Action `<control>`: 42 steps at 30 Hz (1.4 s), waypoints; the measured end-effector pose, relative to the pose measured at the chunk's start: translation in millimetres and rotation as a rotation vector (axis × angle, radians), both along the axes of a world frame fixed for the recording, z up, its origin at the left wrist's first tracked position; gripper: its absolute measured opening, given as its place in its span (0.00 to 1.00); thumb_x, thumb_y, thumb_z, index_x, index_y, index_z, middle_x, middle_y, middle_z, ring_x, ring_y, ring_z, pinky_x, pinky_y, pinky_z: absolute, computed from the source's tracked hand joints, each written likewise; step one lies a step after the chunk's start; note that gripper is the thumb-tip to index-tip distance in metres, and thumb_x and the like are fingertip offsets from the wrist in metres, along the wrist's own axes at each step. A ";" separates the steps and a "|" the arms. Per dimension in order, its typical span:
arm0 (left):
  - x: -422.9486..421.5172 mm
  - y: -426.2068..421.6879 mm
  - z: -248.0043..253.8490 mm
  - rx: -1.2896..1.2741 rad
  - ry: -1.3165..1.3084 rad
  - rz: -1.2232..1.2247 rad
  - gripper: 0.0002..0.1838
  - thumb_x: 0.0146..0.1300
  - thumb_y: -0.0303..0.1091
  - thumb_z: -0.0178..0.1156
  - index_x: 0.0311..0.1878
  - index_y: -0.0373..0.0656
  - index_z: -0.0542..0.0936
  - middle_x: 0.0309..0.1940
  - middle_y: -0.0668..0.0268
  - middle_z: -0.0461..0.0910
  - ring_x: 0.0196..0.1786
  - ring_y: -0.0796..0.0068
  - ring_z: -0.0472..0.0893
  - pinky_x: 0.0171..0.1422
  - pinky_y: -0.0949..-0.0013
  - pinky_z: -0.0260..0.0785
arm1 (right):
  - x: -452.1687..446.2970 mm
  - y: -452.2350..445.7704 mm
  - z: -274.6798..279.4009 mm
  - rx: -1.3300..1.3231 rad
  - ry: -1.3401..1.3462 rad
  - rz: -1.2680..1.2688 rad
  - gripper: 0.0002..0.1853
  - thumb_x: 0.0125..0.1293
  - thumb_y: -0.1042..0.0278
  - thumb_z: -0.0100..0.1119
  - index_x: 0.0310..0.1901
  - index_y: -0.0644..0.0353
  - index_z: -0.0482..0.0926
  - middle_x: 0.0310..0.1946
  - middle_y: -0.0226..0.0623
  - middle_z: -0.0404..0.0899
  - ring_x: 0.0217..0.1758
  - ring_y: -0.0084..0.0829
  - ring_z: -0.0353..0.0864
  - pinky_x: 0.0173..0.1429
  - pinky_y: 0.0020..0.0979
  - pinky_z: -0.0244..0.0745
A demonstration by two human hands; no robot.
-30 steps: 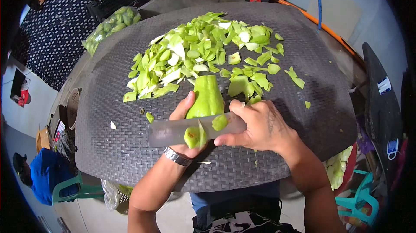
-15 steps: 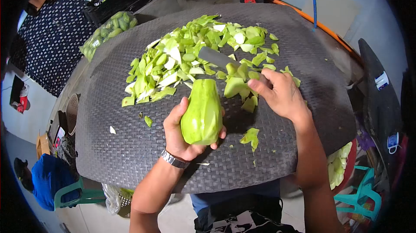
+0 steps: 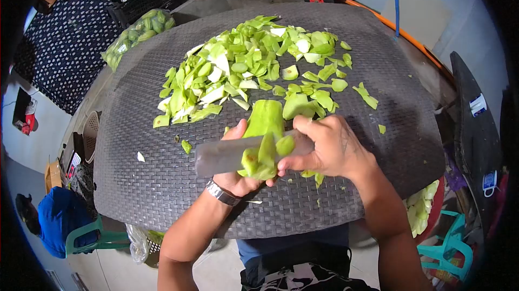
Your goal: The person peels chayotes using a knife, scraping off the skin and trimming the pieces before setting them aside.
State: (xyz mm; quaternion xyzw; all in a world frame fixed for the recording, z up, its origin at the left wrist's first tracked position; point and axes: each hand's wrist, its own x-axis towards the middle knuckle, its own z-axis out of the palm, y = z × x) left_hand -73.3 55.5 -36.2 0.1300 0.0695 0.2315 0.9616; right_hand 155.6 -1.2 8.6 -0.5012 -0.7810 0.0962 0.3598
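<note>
My left hand (image 3: 235, 182), with a metal watch at its wrist, cups a pale green papaya (image 3: 264, 119) from below and the left side. The fruit is peeled in long facets, its narrower end pointing away from me. My right hand (image 3: 334, 147) grips a wide-bladed knife (image 3: 220, 157), its handle hidden in the fist. The blade lies crosswise over the papaya's near half, smeared by motion, with green slices (image 3: 266, 150) clinging to it. Whether the edge touches the fruit cannot be made out. Beyond both hands spreads a heap of green peelings (image 3: 232, 72).
The dark woven-pattern tabletop (image 3: 146, 183) carries the peelings and a few stray scraps (image 3: 366, 96). A clear bag of green produce (image 3: 138, 34) sits by the far left edge. Pale green pieces fill a red container (image 3: 423, 210) at lower right, near a teal chair (image 3: 448, 247).
My right hand has brought the knife from over the peelings back toward me, across the papaya. A cut piece now lies apart on the heap's near side. My left hand keeps its hold.
</note>
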 end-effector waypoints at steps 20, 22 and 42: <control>-1.3 5.8 22.4 0.189 0.174 0.259 0.43 0.78 0.64 0.50 0.79 0.35 0.65 0.69 0.38 0.74 0.62 0.37 0.83 0.54 0.46 0.87 | 40.5 9.3 11.1 -0.482 0.893 -0.078 0.37 0.77 0.22 0.45 0.30 0.53 0.72 0.15 0.24 0.66 0.14 0.16 0.65 0.18 0.26 0.61; -6.7 12.2 8.4 0.167 0.007 0.223 0.43 0.78 0.64 0.49 0.79 0.35 0.65 0.70 0.38 0.74 0.61 0.39 0.84 0.53 0.47 0.87 | 26.3 10.6 8.6 -0.858 1.429 0.287 0.41 0.74 0.15 0.37 0.33 0.53 0.72 0.14 0.22 0.65 0.08 0.17 0.58 0.14 0.27 0.59; 10.7 0.3 29.5 0.489 0.398 0.430 0.38 0.74 0.53 0.63 0.75 0.33 0.69 0.69 0.49 0.78 0.71 0.54 0.79 0.78 0.50 0.69 | -23.5 -10.5 13.4 -0.528 0.500 -0.189 0.44 0.57 0.31 0.78 0.52 0.72 0.81 0.34 0.48 0.86 0.36 0.34 0.88 0.44 0.36 0.81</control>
